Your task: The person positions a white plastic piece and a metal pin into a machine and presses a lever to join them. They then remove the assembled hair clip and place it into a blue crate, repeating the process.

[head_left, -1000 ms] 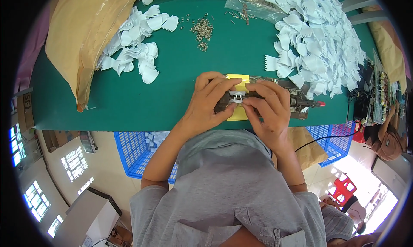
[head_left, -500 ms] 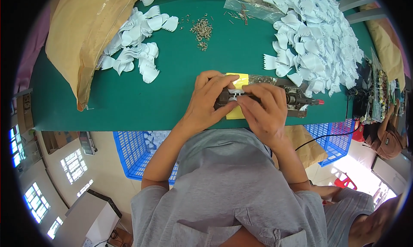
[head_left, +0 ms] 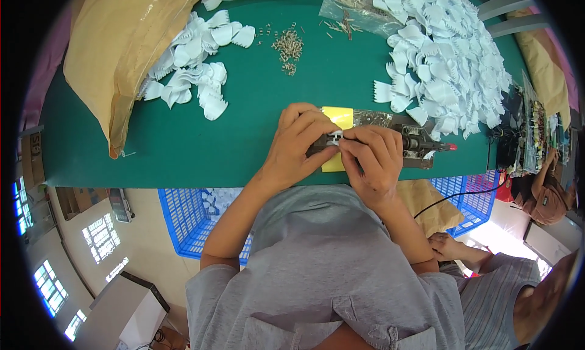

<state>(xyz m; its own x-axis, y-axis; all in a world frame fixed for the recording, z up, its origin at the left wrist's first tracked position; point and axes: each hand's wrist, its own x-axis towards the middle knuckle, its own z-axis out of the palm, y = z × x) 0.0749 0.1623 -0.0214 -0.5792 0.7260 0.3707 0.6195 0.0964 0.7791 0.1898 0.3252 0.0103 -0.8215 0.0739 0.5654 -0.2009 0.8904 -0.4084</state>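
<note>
My left hand (head_left: 295, 143) and my right hand (head_left: 373, 161) meet over a metal fixture near the table's front edge. Fingertips of both are closed on a small white plastic piece (head_left: 335, 137) between them; its exact shape is mostly covered. Beneath it lies a yellow plate (head_left: 337, 114), partly hidden by the fingers. To the right of my right hand, the fixture carries a dark metal clamp (head_left: 417, 144) with a red tip (head_left: 453, 147).
A heap of white toothed pieces (head_left: 442, 70) lies at back right, a smaller pile (head_left: 210, 85) beside a brown paper sack (head_left: 109, 51) at left. Small metal bits (head_left: 287, 45) lie at back centre. Blue crates (head_left: 183, 222) stand below; a co-worker's hand (head_left: 446, 246) is at lower right.
My right hand has shifted slightly left and down, closer to my left fingertips. The co-worker's hand has come into view at lower right. Both my hands still pinch the white piece.
</note>
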